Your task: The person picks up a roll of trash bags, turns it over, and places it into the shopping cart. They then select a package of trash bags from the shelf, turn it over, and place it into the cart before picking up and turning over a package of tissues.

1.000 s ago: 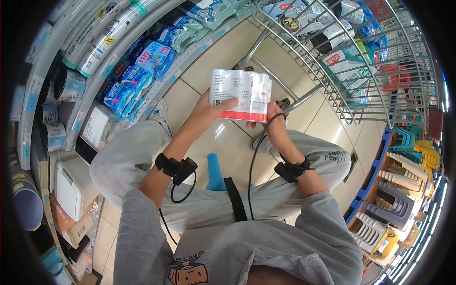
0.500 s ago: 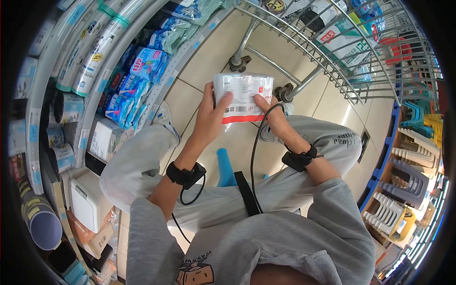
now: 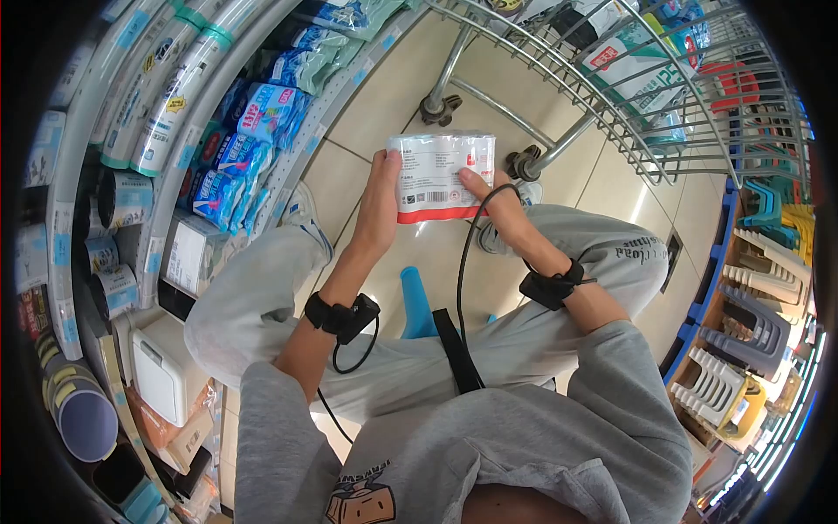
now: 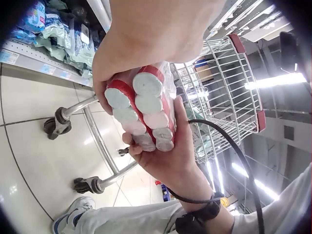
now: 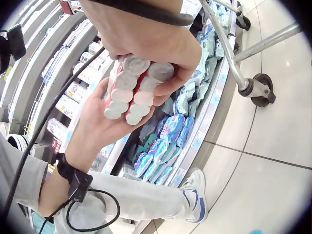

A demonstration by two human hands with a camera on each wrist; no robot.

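A plastic-wrapped white pack (image 3: 445, 179) with a red band along its lower edge is held up between both hands, printed side toward the head camera. My left hand (image 3: 377, 205) grips its left edge. At the right edge my right hand (image 3: 506, 210) holds it, thumb lying on the printed face. The left wrist view shows the pack's end (image 4: 146, 109), two rows of pale rolls side by side, with a hand around each side. Similar roll ends (image 5: 129, 92) appear in the right wrist view, where fingers curl round the pack.
A wire shopping cart (image 3: 611, 122) with packaged goods stands at the upper right, its casters on the tiled floor. Shelves of blue packs (image 3: 271, 109) run along the left. Stacked plastic stools (image 3: 742, 332) are at the right. A black cable hangs by the right hand.
Since a second ago, the right thumb has come onto the printed face. The left thumb has slid from that face to the pack's left edge. The head view has shifted a little.
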